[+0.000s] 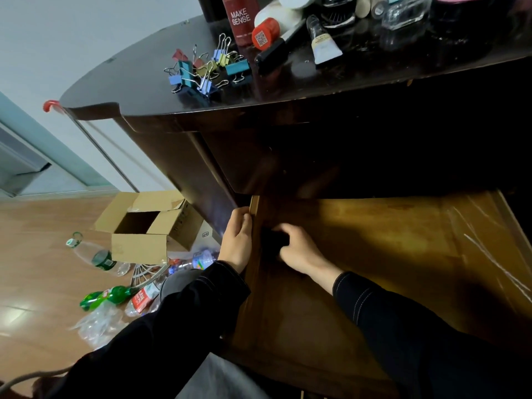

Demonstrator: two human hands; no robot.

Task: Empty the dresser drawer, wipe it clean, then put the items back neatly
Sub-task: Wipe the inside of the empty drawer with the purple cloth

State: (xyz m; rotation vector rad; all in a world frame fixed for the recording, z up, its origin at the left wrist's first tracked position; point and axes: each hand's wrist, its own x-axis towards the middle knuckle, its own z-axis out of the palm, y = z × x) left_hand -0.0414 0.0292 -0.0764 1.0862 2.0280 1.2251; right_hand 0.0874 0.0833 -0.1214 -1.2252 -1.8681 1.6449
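Note:
The wooden drawer [359, 226] is pulled out from under the dark dresser top [138, 90], and its bottom is bare. My left hand [237, 240] grips the drawer's left side wall, fingers curled over the rim. Inside, near that left wall, my right hand [299, 251] holds a dark cloth [273, 240] against the drawer floor. On the dresser top lie a heap of coloured binder clips [207, 70], a red "MAKE SENSE" bottle [240, 18], an orange-capped jar [266, 33], a black tube [276, 51], a white-ended tube [324, 41] and other containers.
Clear plastic film [483, 243] covers the drawer's right side. On the wooden floor to the left stand an open cardboard box [149, 223], several plastic bottles [103, 260] and a clear bag [98, 323]. My dark trouser legs fill the bottom of the view.

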